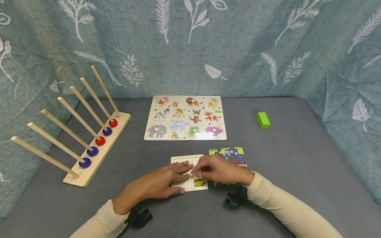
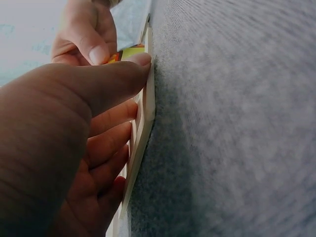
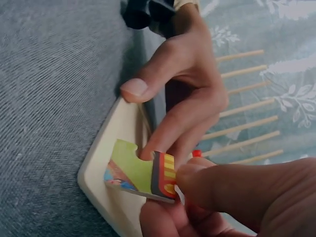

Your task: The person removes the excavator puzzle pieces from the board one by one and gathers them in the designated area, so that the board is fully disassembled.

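Observation:
A small wooden puzzle tray (image 1: 185, 159) lies on the grey table in front of me. My left hand (image 1: 157, 181) rests on its left side with fingers extended, the thumb at the near edge. Over the right part of the tray, my right hand (image 1: 220, 169) pinches a jigsaw piece (image 3: 139, 170) between thumb and fingers. The piece is mostly light green, with a red, black and yellow striped end, and looks tilted above the tray floor in the right wrist view. Several colourful jigsaw pieces (image 1: 239, 151) lie just right of the tray, partly hidden under my right hand and wrist.
An animal peg puzzle board (image 1: 186, 132) lies behind the tray. On the left stands a wooden base (image 1: 114, 132) with several upright pegs, some carrying red or purple beads. A green block (image 1: 263, 120) sits at the back right. A patterned cloth (image 1: 244, 43) hangs behind.

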{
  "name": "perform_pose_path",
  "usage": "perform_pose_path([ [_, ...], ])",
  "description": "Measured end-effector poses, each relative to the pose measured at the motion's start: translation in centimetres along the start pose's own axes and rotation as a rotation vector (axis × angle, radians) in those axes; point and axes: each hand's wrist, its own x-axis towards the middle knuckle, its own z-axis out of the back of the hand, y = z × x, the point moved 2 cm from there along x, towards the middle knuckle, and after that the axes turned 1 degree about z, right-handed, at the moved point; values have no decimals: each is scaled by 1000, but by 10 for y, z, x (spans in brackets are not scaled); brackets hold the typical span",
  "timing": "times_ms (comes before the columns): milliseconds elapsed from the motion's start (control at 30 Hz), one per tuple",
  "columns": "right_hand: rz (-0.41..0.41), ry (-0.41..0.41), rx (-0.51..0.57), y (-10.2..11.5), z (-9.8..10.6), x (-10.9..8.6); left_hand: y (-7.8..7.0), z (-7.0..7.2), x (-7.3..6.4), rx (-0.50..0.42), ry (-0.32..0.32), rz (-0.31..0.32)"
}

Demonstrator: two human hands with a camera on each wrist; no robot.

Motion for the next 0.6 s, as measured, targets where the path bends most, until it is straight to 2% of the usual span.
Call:
perform_pose_path([
  [133,-36,39,39,1,2,-1,0,0,1,8,5,-1],
  [367,-50,84,-16,2,-1,-3,-1,1,-2,26,-4,-6],
  [600,-21,51,-42,5,2,-6,-1,0,1,24,4,-1],
])
